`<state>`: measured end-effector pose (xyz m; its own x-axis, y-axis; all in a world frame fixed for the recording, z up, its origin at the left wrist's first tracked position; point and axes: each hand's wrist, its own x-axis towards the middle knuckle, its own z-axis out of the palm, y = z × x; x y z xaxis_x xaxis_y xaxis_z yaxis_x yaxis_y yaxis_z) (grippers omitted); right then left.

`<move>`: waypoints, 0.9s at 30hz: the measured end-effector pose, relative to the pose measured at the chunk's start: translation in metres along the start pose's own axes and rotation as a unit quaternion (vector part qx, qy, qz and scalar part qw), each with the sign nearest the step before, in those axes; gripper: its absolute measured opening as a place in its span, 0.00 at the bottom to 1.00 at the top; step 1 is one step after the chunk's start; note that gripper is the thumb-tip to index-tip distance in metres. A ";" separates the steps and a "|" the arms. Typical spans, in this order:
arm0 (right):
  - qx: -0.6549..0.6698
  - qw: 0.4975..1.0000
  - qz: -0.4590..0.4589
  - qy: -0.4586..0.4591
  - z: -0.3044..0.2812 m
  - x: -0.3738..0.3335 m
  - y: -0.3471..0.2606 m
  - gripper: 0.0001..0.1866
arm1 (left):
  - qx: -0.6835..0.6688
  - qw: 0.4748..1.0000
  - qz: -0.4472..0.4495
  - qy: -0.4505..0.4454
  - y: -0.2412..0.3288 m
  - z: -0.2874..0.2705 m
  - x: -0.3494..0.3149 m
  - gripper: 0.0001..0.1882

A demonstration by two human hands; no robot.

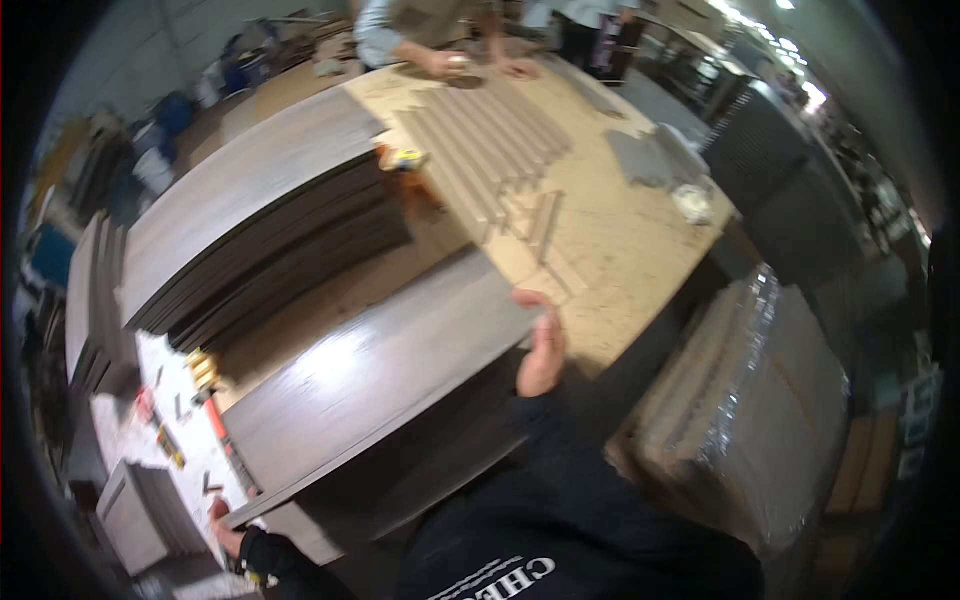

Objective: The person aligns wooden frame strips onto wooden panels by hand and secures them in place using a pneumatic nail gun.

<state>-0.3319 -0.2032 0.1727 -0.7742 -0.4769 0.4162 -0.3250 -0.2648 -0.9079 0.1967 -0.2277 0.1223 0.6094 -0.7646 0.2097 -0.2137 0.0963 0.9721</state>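
Note:
A long grey-brown wooden panel (370,365) lies lengthwise in front of me, its top face shiny under the light. At its right end my right hand (543,345) grips the corner, thumb and fingers around the edge. The opposite end is in my left hand (226,530), whose fingers are partly hidden by the panel. Next to the panel's left end rests a red-handled tool (228,440), perhaps a hammer. Just beyond it sits a yellow object (202,370) that I cannot name. Beneath the near edge, a darker board face (420,460) shows.
Beyond the panel rises a stack of similar panels (250,190). Wooden strips (490,140) lie on the plywood table (640,250). A co-worker's hand (440,64) is at the far edge. A plastic-wrapped stack (740,400) stands right; more boards (150,515) stand left.

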 end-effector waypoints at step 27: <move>-0.325 0.817 -0.224 -0.421 0.028 -0.021 -0.097 0.22 | -0.112 0.992 -0.035 -0.053 0.062 -0.001 -0.050 0.13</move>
<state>-0.2688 -0.1905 0.2535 0.0599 -0.9341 0.3520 -0.9046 -0.1999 -0.3765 0.1536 -0.1832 0.1720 0.5311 -0.8356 0.1403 0.0086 0.1709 0.9853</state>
